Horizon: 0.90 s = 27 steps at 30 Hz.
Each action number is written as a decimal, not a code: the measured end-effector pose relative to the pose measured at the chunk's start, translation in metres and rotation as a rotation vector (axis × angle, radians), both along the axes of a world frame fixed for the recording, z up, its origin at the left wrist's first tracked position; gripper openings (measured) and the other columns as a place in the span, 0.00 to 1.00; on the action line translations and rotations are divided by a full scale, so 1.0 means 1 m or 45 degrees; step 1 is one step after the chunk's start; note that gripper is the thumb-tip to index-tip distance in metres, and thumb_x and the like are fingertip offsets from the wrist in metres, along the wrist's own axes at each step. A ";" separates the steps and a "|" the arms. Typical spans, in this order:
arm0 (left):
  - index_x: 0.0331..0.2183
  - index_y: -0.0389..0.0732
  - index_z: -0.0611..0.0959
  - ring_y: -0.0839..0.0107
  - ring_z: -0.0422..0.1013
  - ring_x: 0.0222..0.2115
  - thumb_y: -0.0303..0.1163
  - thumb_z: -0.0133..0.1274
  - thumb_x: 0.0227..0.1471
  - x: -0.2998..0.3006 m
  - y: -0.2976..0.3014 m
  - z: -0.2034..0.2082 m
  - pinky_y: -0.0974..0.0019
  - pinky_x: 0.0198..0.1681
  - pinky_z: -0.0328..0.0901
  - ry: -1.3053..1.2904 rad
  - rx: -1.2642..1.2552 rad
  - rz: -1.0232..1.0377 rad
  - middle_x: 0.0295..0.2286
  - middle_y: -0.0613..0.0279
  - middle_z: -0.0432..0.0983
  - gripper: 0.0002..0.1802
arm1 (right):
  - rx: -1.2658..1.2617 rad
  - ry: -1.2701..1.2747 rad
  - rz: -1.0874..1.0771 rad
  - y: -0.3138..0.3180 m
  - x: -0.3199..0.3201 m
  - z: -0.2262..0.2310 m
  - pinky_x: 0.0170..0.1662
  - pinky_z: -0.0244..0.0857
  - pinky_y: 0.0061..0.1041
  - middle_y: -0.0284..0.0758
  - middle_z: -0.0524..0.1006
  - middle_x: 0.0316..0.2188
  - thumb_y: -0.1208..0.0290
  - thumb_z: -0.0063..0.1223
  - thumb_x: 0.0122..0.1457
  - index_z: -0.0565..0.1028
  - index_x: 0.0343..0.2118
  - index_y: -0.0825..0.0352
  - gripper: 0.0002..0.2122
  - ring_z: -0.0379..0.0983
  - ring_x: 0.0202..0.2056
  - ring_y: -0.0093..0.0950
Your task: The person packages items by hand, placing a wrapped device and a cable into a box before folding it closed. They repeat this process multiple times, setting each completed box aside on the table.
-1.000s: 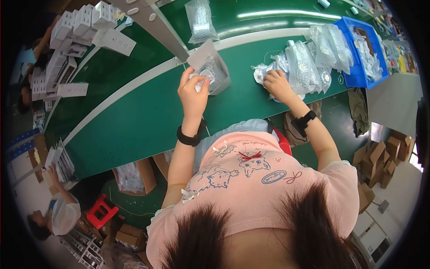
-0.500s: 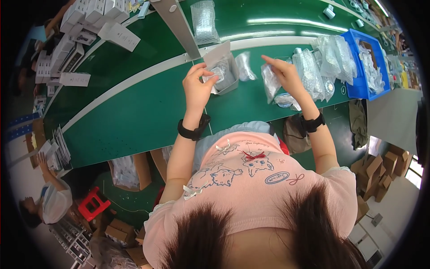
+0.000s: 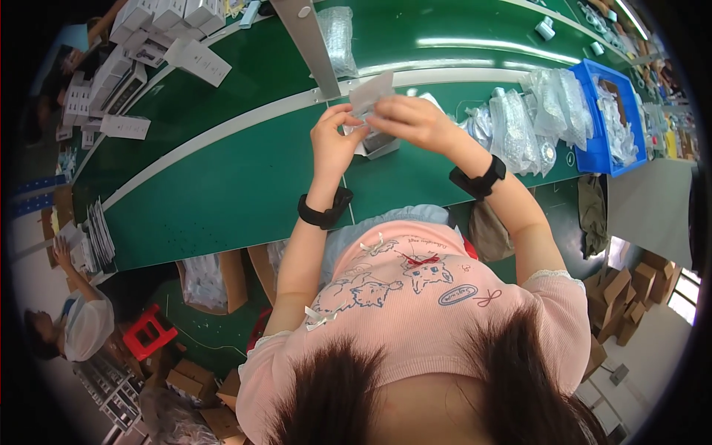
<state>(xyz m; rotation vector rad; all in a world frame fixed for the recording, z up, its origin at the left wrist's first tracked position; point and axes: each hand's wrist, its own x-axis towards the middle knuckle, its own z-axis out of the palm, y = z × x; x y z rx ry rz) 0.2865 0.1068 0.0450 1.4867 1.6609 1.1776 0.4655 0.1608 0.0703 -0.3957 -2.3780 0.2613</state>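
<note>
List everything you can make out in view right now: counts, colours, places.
Open box: 1, whitish, between the hands
Bubble-wrapped packs: several, clear, right of the box
Blue bin: 1, blue, bench's right end, holding clear packs
Workbench: 1, green, across the middle
Metal post: 1, grey, top centre
White boxes: many, upper left
Red stool: 1, red, lower left
Cardboard boxes: several, brown, lower right and lower left
Co-worker: 1, white top, left edge
Pink top: 1, pink, worn
Wristbands: 2, black, one per wrist
Left hand: 1, bare, at the box's left side
Right hand: 1, bare, partly covering the box
</note>
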 end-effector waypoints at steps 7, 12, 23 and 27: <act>0.19 0.37 0.78 0.67 0.71 0.31 0.25 0.60 0.29 0.000 -0.005 -0.003 0.71 0.28 0.62 -0.098 -0.012 0.030 0.34 0.58 0.73 0.08 | 0.085 -0.407 0.001 -0.003 0.011 0.006 0.52 0.52 0.42 0.34 0.69 0.40 0.67 0.54 0.41 0.74 0.25 0.64 0.08 0.63 0.46 0.36; 0.19 0.36 0.78 0.69 0.70 0.27 0.25 0.60 0.30 0.002 -0.003 -0.010 0.72 0.25 0.60 -0.118 0.167 0.010 0.34 0.59 0.73 0.08 | -0.013 -0.619 -0.146 -0.015 0.008 0.009 0.54 0.47 0.46 0.33 0.66 0.44 0.63 0.55 0.42 0.74 0.26 0.64 0.11 0.59 0.49 0.35; 0.21 0.37 0.79 0.81 0.63 0.21 0.27 0.61 0.32 -0.001 -0.004 -0.009 0.78 0.19 0.53 -0.128 0.083 0.013 0.34 0.61 0.72 0.08 | 0.069 -0.232 -0.271 -0.017 0.010 0.003 0.51 0.52 0.42 0.30 0.69 0.35 0.76 0.58 0.37 0.73 0.31 0.62 0.13 0.64 0.43 0.31; 0.21 0.37 0.79 0.82 0.61 0.18 0.27 0.60 0.32 0.001 -0.005 -0.012 0.78 0.18 0.52 -0.131 0.110 0.011 0.34 0.62 0.72 0.08 | 0.206 -0.227 -0.298 -0.022 0.008 0.011 0.49 0.54 0.40 0.28 0.70 0.29 0.77 0.55 0.38 0.73 0.31 0.63 0.13 0.66 0.39 0.29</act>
